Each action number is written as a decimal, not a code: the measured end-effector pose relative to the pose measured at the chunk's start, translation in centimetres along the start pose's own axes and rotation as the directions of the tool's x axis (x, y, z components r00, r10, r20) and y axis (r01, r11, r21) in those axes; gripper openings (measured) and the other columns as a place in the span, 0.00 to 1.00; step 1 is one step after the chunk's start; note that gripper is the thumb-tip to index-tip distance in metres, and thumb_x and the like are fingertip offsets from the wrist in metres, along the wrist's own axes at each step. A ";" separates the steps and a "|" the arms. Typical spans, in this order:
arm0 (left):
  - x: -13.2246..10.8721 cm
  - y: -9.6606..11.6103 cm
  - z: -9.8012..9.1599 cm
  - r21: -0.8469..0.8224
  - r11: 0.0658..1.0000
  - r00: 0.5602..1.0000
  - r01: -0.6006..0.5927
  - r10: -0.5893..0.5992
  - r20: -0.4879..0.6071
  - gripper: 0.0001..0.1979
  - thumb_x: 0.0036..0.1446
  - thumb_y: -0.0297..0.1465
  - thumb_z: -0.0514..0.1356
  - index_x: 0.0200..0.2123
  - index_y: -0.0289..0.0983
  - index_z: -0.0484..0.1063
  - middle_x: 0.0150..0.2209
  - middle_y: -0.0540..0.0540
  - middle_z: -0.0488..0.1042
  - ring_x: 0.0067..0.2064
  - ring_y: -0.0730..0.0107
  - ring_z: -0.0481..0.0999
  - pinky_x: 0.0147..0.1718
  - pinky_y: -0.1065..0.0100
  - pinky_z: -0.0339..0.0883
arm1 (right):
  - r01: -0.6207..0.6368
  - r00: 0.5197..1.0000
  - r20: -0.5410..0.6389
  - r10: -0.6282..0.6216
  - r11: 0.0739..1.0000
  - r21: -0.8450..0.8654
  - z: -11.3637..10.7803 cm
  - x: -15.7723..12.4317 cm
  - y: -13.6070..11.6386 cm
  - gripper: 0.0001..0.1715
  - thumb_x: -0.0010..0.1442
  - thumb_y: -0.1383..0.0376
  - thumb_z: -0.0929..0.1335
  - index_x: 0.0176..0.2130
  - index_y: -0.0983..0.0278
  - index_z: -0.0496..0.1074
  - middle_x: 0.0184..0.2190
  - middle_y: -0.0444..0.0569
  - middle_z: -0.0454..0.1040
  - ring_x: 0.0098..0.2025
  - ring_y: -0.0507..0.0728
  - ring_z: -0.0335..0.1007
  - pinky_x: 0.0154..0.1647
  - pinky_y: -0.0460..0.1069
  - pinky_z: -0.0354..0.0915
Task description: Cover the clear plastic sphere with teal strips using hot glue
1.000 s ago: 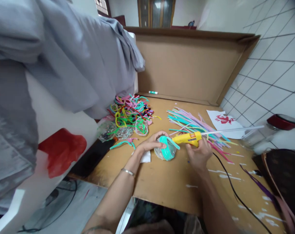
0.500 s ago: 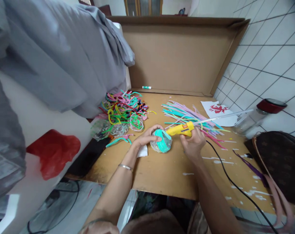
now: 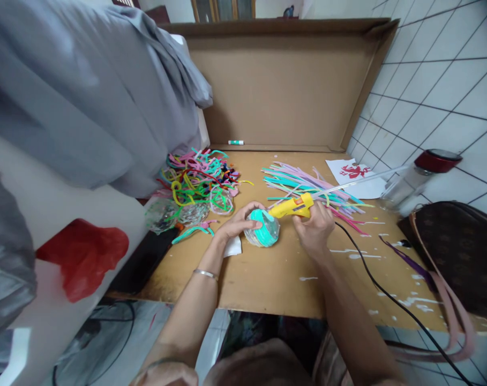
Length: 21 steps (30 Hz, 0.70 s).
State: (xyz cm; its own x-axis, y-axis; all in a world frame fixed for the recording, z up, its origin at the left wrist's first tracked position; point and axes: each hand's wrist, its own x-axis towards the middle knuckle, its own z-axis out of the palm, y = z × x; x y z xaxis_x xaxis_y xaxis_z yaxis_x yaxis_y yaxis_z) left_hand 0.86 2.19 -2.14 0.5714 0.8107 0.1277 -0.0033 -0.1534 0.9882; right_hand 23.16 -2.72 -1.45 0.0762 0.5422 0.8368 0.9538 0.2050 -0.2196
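Note:
In the middle of the head view, my left hand [image 3: 243,221] is closed around a small clear, rounded container wrapped with a turquoise band [image 3: 266,230]. My right hand [image 3: 316,228] grips the handle of a yellow hot glue gun [image 3: 291,206]. Its nozzle points left and meets the container's upper edge; whether it touches I cannot tell. A long clear glue stick [image 3: 358,182] sticks out of the gun's back. From the handle a black cord [image 3: 372,276] runs down to the right. Beneath my left wrist lies a piece of white paper [image 3: 233,247].
Left on the table is a tangled heap of coloured pipe cleaners [image 3: 199,179]; straight pipe cleaners [image 3: 307,185] lie behind the gun. A glass bottle [image 3: 407,185] and brown bag [image 3: 456,252] stand right. A cardboard panel [image 3: 271,91] borders the back, and a black phone-like slab [image 3: 144,262] lies left.
The whole view has shifted slightly, so things sit a little further left and higher. Both hands keep their hold, and the glue gun stays at the container's upper edge.

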 end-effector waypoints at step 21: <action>0.0 0.2 0.1 0.012 1.000 1.000 -0.016 0.016 0.013 0.27 0.39 0.38 0.67 0.43 0.36 0.66 0.40 0.49 0.67 0.40 0.69 0.66 0.38 0.72 0.62 | -0.001 1.000 0.015 0.002 1.000 -0.009 -0.1 0.1 -0.1 0.05 0.50 0.65 0.64 0.31 0.62 0.64 0.28 0.47 0.67 0.32 0.58 0.63 0.36 0.51 0.56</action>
State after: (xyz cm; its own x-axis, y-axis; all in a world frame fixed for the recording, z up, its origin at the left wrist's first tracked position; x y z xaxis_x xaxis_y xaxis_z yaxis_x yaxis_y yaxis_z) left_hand 0.93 2.09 -1.96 0.5817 0.8008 0.1427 -0.0028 -0.1735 0.9848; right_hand 23.11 -2.81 -1.33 0.0732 0.5549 0.8287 0.9563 0.1969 -0.2163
